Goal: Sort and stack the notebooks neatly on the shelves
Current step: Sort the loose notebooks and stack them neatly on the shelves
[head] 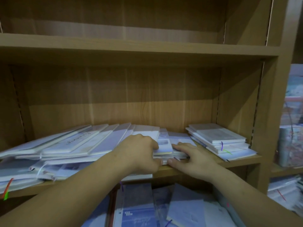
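Observation:
On the wooden shelf (242, 161) a small pile of pale notebooks (165, 145) lies in the middle. My left hand (142, 153) grips its left side, thumb under and fingers curled over the top. My right hand (195, 158) lies flat on the pile's right front corner, fingers straight and pointing left. A slanted, fanned row of white notebooks (78, 143) leans over at the left. At the right a tidy stack of notebooks (219, 140) lies flat, with purple and green ribbon markers.
The shelf above (131, 45) holds nothing visible. Loose blue-white notebooks (147, 208) fill the shelf below my arms. More wrapped notebooks (290, 145) stand in the neighbouring unit to the right, past the upright panel (268, 112).

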### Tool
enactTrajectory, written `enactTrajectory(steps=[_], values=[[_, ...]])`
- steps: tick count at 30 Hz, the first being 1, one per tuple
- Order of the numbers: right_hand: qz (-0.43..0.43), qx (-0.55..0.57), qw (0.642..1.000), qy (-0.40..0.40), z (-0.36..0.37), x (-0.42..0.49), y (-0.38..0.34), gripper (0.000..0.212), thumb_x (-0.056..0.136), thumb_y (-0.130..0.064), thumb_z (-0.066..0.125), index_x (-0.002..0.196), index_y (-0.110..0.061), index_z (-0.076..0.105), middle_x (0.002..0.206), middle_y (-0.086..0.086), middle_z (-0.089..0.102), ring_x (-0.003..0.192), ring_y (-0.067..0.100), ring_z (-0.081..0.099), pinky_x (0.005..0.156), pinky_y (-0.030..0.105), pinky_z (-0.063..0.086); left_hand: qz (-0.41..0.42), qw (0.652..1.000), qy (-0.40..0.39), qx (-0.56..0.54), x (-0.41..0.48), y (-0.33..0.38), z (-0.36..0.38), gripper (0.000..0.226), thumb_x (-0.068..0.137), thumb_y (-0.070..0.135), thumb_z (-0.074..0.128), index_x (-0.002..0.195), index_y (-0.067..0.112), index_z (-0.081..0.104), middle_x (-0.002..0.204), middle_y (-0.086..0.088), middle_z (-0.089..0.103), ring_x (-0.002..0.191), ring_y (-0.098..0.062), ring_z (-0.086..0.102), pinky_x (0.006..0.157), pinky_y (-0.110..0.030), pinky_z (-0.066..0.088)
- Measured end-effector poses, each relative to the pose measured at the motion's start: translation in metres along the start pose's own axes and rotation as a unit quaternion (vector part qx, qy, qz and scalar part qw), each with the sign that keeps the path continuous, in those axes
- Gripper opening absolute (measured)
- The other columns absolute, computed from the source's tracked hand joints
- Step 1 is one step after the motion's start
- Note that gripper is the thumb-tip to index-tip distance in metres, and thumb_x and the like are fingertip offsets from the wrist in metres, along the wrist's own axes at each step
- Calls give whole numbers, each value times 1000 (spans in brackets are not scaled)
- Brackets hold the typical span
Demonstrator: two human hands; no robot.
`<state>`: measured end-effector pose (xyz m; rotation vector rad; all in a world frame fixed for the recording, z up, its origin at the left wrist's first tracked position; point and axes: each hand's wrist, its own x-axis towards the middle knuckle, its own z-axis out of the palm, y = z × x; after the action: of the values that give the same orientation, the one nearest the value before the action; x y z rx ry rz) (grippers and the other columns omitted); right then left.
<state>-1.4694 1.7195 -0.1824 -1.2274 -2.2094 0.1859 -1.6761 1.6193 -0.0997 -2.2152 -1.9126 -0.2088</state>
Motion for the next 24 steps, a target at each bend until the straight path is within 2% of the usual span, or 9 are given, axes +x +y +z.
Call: enactTrajectory(steps=[3, 7, 10, 12, 15, 18, 20, 22, 24], values=[[-47, 8, 997, 53, 3, -16, 3, 83, 68, -85, 54, 135, -36, 60, 125, -21, 56, 123, 2, 53, 108, 30, 42, -5, 1000, -18, -10, -4, -1, 2, 66, 80, 61, 62, 141, 39, 53, 136, 9, 60, 125, -19, 55, 102, -35, 49], [-81, 10, 994, 73, -3, -36, 8, 62, 75, -77, 60, 123, -38, 64, 109, -23, 56, 108, 3, 57, 93, 29, 48, 2, 998, -54, -18, 5, -12, 5, 58, 91, 31, 57, 147, 42, 46, 141, 11, 57, 125, -16, 55, 100, -30, 48], [-85, 0, 993, 86, -14, -47, 11, 42, 74, -63, 70, 109, -38, 65, 103, -23, 57, 103, 1, 58, 87, 26, 48, 0, 995, -69, -67, 12, -21, -3, 57, 91, 21, 55, 144, 41, 52, 140, 10, 57, 114, -12, 59, 92, -25, 50], [-78, -9, 993, 89, -20, -50, 16, 37, 76, -48, 73, 110, -36, 68, 103, -21, 57, 104, 3, 58, 88, 28, 50, 44, 998, -27, 18, 6, -1, 2, 41, 88, 29, 57, 128, 33, 63, 137, 1, 56, 125, -22, 54, 101, -35, 49], [-79, -25, 993, 82, -24, -54, 24, 41, 84, -32, 69, 125, -36, 67, 109, -23, 55, 108, 4, 57, 90, 33, 52, 116, 984, 126, -37, -16, 35, 30, 31, 88, 42, 47, 104, 25, 68, 112, 4, 64, 112, -19, 57, 93, -40, 52], [-78, -30, 992, 92, -26, -71, 17, 39, 89, -37, 64, 127, -43, 65, 108, -26, 51, 106, 3, 55, 85, 29, 51, 12, 966, 167, -196, -25, 51, 54, 43, 91, 59, 48, 85, 20, 65, 72, 1, 66, 75, -16, 64, 68, -36, 52], [-76, -36, 993, 81, -26, -87, 7, 43, 87, -60, 55, 128, -47, 63, 109, -27, 48, 108, 2, 51, 84, 25, 49, -99, 888, 76, -443, -27, 63, 54, 53, 92, 62, 57, 83, 11, 67, 65, -6, 71, 60, -20, 67, 58, -35, 56], [-63, 42, 995, 58, -26, -104, -6, 48, 81, -74, 57, 117, -45, 71, 113, -26, 50, 113, 0, 52, 89, 19, 46, -159, 735, -24, -659, -26, 75, 54, 36, 100, 36, 62, 93, 2, 69, 74, -15, 75, 58, -25, 71, 53, -34, 58], [2, 208, 972, 108, -30, -114, -15, 27, 82, -62, 70, 95, -41, 79, 114, -17, 57, 115, 1, 57, 88, 7, 41, -170, 667, -31, -725, -29, 80, 52, 16, 102, 10, 56, 100, 1, 69, 86, -18, 77, 61, -25, 72, 53, -30, 58]])
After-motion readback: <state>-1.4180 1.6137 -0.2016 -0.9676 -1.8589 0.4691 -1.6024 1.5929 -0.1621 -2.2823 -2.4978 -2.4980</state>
